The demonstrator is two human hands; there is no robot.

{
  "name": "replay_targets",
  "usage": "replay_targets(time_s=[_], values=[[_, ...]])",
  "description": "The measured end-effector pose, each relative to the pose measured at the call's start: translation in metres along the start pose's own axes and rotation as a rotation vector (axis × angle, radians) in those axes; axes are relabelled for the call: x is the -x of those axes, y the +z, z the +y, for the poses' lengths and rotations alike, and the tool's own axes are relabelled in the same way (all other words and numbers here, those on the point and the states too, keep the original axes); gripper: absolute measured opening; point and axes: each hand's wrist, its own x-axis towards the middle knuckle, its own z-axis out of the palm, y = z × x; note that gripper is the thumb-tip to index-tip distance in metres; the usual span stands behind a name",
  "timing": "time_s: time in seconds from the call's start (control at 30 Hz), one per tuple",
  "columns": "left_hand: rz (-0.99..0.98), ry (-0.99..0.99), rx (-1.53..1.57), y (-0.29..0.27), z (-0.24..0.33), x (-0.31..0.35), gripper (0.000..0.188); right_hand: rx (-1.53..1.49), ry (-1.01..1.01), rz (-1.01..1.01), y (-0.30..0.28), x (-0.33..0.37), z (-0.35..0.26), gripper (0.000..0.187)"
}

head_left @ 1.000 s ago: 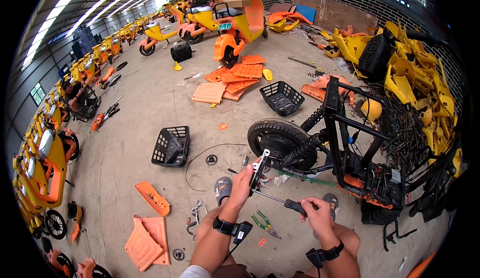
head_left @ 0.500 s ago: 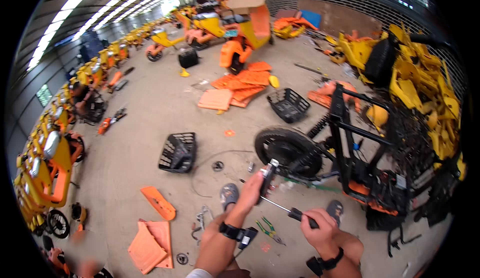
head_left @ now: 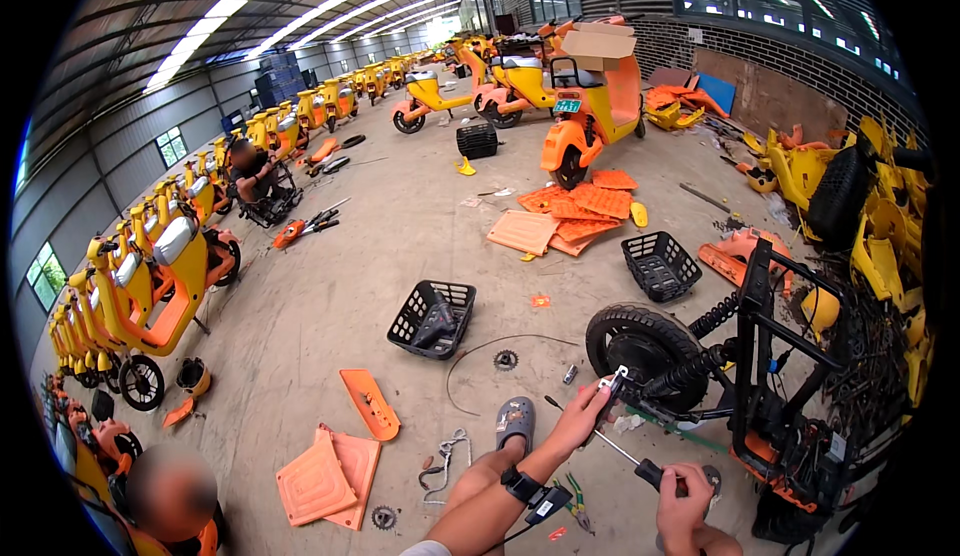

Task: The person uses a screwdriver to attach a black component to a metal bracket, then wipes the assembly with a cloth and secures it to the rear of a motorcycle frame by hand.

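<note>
My left hand (head_left: 577,416) is closed around a dark, narrow part with a silver metal end (head_left: 617,380), in front of the scooter's rear wheel (head_left: 640,348). What kind of part it is, I cannot make out. My right hand (head_left: 686,501) grips the black handle of a screwdriver (head_left: 648,472). Its shaft runs up and left to my left hand; a thin dark tip shows beyond that hand, in line with the shaft. Whether the screwdriver touches the part is hidden. Green-handled pliers (head_left: 577,504) lie on the floor below my left wrist.
A stripped black scooter frame (head_left: 752,356) stands at right. Black baskets (head_left: 432,319), orange panels (head_left: 318,481), a sprocket (head_left: 506,360) and a cable lie on the floor. Yellow body parts pile up far right. One person (head_left: 255,178) sits among scooters at left; another (head_left: 172,496) is lower left.
My view has turned left and up, so the scene sits farther right in the picture. Both hands keep their holds on the dark part and the screwdriver.
</note>
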Motion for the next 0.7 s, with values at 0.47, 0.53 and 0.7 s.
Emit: replay_targets(time_s=[0.47,0.53,0.7], values=[[0.021,0.039,-0.231,-0.013,-0.028,-0.009,0.048,-0.624,0.550,0.078,0.010,-0.012,0.029,0.014],[0.041,-0.002,-0.235,-0.008,-0.017,-0.004,0.046,-0.667,0.664,0.117,0.008,-0.013,0.028,0.015],[0.077,-0.084,-0.189,-0.002,-0.010,0.000,0.044,-0.869,0.836,0.198,0.003,-0.014,0.050,0.018]])
